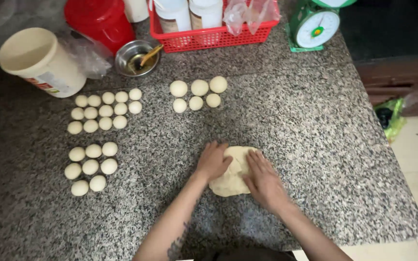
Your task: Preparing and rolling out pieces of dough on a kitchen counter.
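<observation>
I see both hands pressed flat on a pale lump of dough [233, 175] near the front middle of the speckled granite table [315, 145]. My left hand [213, 161] lies on its left side and my right hand [263, 180] on its right side; the fingers of both are spread open and lie on the dough rather than closing around it.

At the back of the table stands a red plastic basket [209, 38] with white containers and a crumpled clear bag inside. Right of it sits a green kitchen scale [314, 26] with a round white dial. Left of the basket is a small steel bowl [137, 58] with a utensil in it, then a red container [101, 19], then a cream bucket [42, 60] tipped toward me, with a red and green label low on its side and clear plastic wrap beside it.

I count three groups of dough balls. The group behind the hands [198, 94] has six, in two rows of three. The upper left group [104, 111] has fourteen small ones. The lower left group [90, 166] has eight.
</observation>
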